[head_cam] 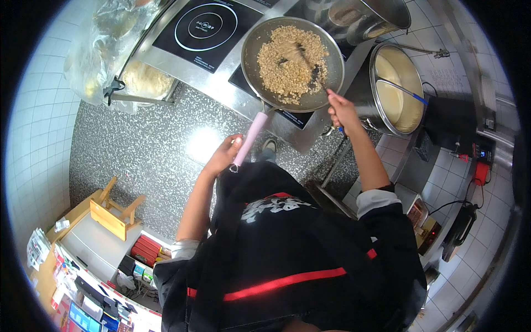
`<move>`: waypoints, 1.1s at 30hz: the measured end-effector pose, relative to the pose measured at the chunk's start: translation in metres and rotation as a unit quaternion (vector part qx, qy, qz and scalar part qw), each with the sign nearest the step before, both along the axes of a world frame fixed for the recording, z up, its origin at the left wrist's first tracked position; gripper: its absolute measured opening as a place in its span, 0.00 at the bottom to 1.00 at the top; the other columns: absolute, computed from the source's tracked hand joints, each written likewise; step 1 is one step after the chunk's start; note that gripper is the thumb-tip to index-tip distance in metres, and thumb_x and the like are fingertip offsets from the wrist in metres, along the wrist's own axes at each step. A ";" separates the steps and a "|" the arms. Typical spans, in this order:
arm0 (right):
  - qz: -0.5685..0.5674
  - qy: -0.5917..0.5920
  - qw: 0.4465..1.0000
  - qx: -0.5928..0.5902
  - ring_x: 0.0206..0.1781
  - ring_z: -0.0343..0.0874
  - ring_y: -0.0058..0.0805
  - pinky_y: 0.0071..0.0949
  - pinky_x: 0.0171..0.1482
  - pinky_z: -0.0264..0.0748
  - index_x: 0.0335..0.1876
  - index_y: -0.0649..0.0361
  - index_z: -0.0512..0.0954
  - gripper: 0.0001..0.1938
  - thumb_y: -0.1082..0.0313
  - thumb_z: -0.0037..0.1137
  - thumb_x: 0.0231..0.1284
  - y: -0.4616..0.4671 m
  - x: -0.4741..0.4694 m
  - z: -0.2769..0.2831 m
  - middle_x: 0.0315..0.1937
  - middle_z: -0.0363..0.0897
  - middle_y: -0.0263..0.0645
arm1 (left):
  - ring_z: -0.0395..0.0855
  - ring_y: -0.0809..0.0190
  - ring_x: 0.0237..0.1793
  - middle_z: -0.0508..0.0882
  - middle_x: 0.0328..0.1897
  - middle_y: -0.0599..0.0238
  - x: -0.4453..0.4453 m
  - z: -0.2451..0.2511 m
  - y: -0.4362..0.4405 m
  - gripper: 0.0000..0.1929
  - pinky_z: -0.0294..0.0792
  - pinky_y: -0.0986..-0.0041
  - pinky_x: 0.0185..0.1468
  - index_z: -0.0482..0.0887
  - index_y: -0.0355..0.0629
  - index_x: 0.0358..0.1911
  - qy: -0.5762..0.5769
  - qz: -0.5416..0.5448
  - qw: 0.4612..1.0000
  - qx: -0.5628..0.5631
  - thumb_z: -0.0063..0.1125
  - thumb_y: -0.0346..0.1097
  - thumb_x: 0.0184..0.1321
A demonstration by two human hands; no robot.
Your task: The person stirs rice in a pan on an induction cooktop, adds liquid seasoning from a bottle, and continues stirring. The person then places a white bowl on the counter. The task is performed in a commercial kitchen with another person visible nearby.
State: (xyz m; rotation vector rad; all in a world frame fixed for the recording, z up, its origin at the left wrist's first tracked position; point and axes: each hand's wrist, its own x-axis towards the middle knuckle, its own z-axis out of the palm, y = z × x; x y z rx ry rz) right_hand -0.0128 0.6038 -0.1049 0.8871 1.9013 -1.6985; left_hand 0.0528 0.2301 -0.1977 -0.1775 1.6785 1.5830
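A wide frying pan is over an induction cooktop, its floor covered with crumbly light-brown food, perhaps mince. My right hand grips a dark stirring utensil at the pan's near right rim. Its working end is blurred and partly covered by the food. My left hand is against the left side of the pan's pink handle. Some of its fingers are hidden, so how firmly it holds the handle does not show.
To the right stands a tall steel pot of pale liquid with a ladle in it. Another steel pot is behind. A second induction plate lies left of the pan. A wooden stool stands lower left.
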 end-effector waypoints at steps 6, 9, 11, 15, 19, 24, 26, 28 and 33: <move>0.158 -0.093 0.980 0.083 0.14 0.56 0.09 0.13 0.15 0.54 0.67 0.46 0.66 0.22 0.55 0.46 0.70 0.004 0.040 0.050 0.18 0.63 0.22 | 0.79 0.65 0.40 0.80 0.42 0.61 -0.008 -0.043 -0.020 0.28 0.73 0.73 0.42 0.70 0.42 0.56 -0.109 0.115 0.987 -0.010 0.45 0.59 0.65; 0.166 -0.157 0.971 0.064 0.14 0.56 0.09 0.12 0.15 0.53 0.67 0.45 0.66 0.22 0.54 0.46 0.69 0.004 0.047 0.052 0.19 0.63 0.22 | 0.79 0.69 0.34 0.81 0.36 0.66 -0.010 -0.084 -0.025 0.22 0.71 0.76 0.37 0.73 0.45 0.48 -0.128 0.168 0.977 -0.032 0.54 0.56 0.62; 0.166 -0.138 0.976 -0.010 0.14 0.56 0.09 0.13 0.15 0.53 0.67 0.45 0.66 0.22 0.54 0.46 0.69 -0.005 0.039 0.043 0.19 0.64 0.22 | 0.80 0.68 0.32 0.81 0.35 0.68 -0.009 -0.120 -0.027 0.19 0.72 0.76 0.35 0.74 0.46 0.47 -0.147 0.183 0.972 -0.025 0.55 0.51 0.62; 0.030 -0.101 0.985 0.137 0.14 0.53 0.09 0.12 0.15 0.49 0.68 0.45 0.65 0.24 0.51 0.46 0.69 -0.025 0.019 0.033 0.20 0.61 0.23 | 0.81 0.68 0.32 0.82 0.34 0.67 -0.014 -0.198 -0.022 0.12 0.74 0.76 0.34 0.76 0.47 0.46 -0.186 0.218 0.958 0.017 0.56 0.41 0.62; -0.002 -0.053 0.988 0.147 0.13 0.55 0.12 0.13 0.14 0.52 0.70 0.52 0.61 0.24 0.56 0.42 0.72 -0.030 0.026 0.030 0.19 0.61 0.25 | 0.81 0.66 0.28 0.82 0.32 0.64 -0.034 -0.247 0.013 0.14 0.74 0.77 0.33 0.77 0.41 0.43 -0.191 0.301 0.934 0.007 0.63 0.38 0.57; 0.022 -0.030 0.993 0.115 0.13 0.55 0.12 0.14 0.14 0.52 0.70 0.53 0.59 0.25 0.55 0.41 0.72 -0.034 0.052 0.018 0.19 0.60 0.26 | 0.81 0.66 0.29 0.83 0.35 0.61 -0.044 -0.265 0.077 0.21 0.74 0.74 0.33 0.75 0.40 0.47 -0.134 0.403 0.905 0.035 0.69 0.30 0.50; -0.001 -0.046 0.986 0.157 0.14 0.56 0.12 0.14 0.14 0.52 0.71 0.52 0.59 0.24 0.55 0.40 0.72 -0.039 0.056 0.015 0.20 0.61 0.27 | 0.82 0.65 0.30 0.83 0.38 0.60 -0.042 -0.272 0.095 0.23 0.75 0.74 0.35 0.73 0.41 0.48 -0.037 0.488 0.870 0.054 0.69 0.26 0.47; -0.009 -0.048 0.985 0.167 0.14 0.56 0.12 0.14 0.14 0.52 0.70 0.50 0.59 0.24 0.55 0.40 0.72 -0.042 0.058 0.015 0.21 0.61 0.27 | 0.83 0.65 0.32 0.83 0.38 0.59 -0.040 -0.282 0.105 0.25 0.75 0.73 0.37 0.71 0.41 0.48 -0.023 0.489 0.872 0.021 0.68 0.24 0.46; -0.033 -0.056 0.985 0.158 0.14 0.57 0.12 0.14 0.14 0.53 0.70 0.47 0.60 0.23 0.55 0.41 0.72 -0.044 0.061 0.020 0.20 0.62 0.27 | 0.84 0.64 0.34 0.84 0.36 0.57 -0.036 -0.300 0.111 0.24 0.75 0.74 0.39 0.72 0.41 0.47 -0.024 0.532 0.842 0.085 0.69 0.24 0.45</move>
